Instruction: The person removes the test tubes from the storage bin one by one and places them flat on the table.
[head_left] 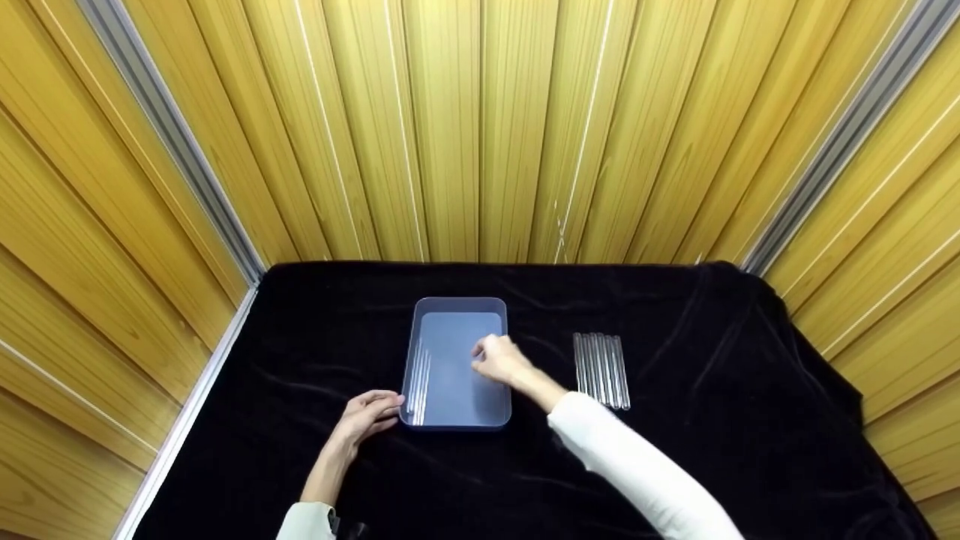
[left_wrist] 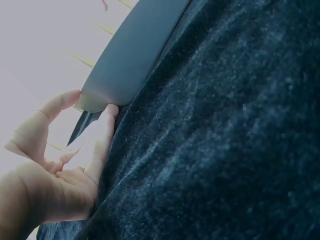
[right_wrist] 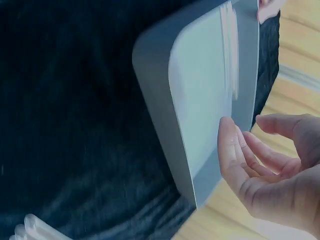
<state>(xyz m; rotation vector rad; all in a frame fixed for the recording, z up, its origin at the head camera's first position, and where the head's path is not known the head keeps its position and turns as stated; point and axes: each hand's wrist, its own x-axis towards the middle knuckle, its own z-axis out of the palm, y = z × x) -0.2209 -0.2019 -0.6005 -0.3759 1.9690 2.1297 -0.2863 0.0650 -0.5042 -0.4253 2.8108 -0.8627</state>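
Translucent blue plastic tray [head_left: 450,328], rounded corners, mid black velvet bench [head_left: 735,427], long axis near edge to far edge. Smooth clear rods [head_left: 422,382] lie lengthwise along its left wall; parallel rod row [head_left: 601,371] right. Left hand [head_left: 366,417] touches near-left corner, grip spread; right hand [head_left: 502,361] over tray, thumb parted from bent fingers.

Rods [head_left: 602,371] right of the tray [head_left: 457,375]

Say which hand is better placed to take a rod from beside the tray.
Probably the right hand: it looks empty and is nearer the clear rods, while the left hand touches the tray at its near-left corner.
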